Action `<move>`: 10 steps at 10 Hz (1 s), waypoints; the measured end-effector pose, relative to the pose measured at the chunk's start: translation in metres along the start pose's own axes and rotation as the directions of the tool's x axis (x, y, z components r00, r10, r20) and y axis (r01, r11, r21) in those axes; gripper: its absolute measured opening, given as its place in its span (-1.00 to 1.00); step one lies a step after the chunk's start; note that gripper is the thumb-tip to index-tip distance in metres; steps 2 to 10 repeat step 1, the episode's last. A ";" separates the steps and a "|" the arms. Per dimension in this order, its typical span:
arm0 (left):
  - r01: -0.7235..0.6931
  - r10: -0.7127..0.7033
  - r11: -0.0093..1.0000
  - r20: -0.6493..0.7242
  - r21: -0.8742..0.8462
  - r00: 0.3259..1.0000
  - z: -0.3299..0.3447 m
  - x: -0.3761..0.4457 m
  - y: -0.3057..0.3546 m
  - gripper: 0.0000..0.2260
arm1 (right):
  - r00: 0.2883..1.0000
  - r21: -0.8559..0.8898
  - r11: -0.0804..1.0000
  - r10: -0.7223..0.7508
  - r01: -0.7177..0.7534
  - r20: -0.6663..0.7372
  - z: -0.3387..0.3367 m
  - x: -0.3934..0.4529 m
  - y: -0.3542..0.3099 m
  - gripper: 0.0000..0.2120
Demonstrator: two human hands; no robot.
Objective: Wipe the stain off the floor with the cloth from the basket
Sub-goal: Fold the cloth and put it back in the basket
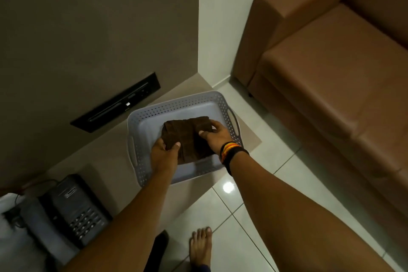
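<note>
A dark brown folded cloth (185, 137) lies inside a pale grey perforated basket (154, 115) that stands on a low beige ledge by the wall corner. My left hand (164, 154) grips the cloth's near left edge, thumb on top. My right hand (217, 137), with striped bands on the wrist, holds the cloth's right side. No stain shows on the white floor tiles (271, 161).
A brown leather sofa (331, 62) fills the right side. A dark desk phone (72, 207) sits on the ledge at lower left. A black panel (119, 104) is set into the wall behind the basket. My bare foot (201, 247) stands on the tiles.
</note>
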State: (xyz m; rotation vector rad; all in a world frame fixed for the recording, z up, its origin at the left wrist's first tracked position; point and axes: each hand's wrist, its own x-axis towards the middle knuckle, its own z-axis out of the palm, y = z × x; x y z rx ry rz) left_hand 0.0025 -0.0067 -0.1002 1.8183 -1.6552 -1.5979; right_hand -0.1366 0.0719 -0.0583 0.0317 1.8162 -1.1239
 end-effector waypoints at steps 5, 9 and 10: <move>-0.045 0.073 0.963 -0.095 0.267 0.993 0.003 -0.020 0.003 -0.49 | 1.000 0.052 0.999 0.006 -0.007 0.017 -0.009 -0.025 0.007 -0.43; -0.045 0.073 0.963 -0.095 0.267 0.993 0.003 -0.020 0.003 -0.49 | 1.000 0.052 0.999 0.006 -0.007 0.017 -0.009 -0.025 0.007 -0.43; -0.045 0.073 0.963 -0.095 0.267 0.993 0.003 -0.020 0.003 -0.49 | 1.000 0.052 0.999 0.006 -0.007 0.017 -0.009 -0.025 0.007 -0.43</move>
